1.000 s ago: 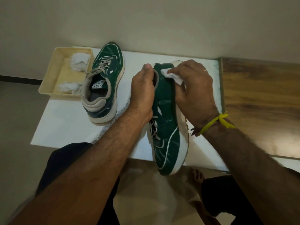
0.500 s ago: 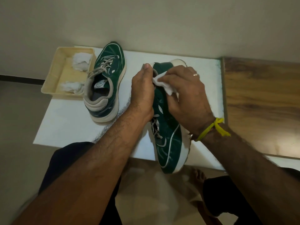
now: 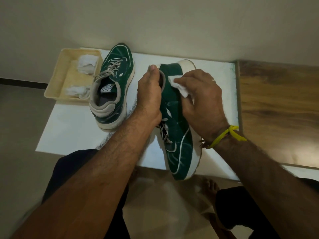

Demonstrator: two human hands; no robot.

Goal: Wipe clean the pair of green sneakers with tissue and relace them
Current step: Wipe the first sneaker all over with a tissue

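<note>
Two green sneakers are on the white bench (image 3: 72,128). One sneaker (image 3: 113,87) stands upright near the far left corner, laces threaded, its toe toward the far edge. The second sneaker (image 3: 177,128) lies tipped on its side near the right edge, toe overhanging the near edge. The left hand (image 3: 150,99) is closed around its collar at the heel. The right hand (image 3: 202,99) presses one white tissue (image 3: 179,85) flat against its green side. One cream tray (image 3: 57,80) at the far left corner holds two crumpled tissues (image 3: 86,63), touching the upright sneaker's side.
</note>
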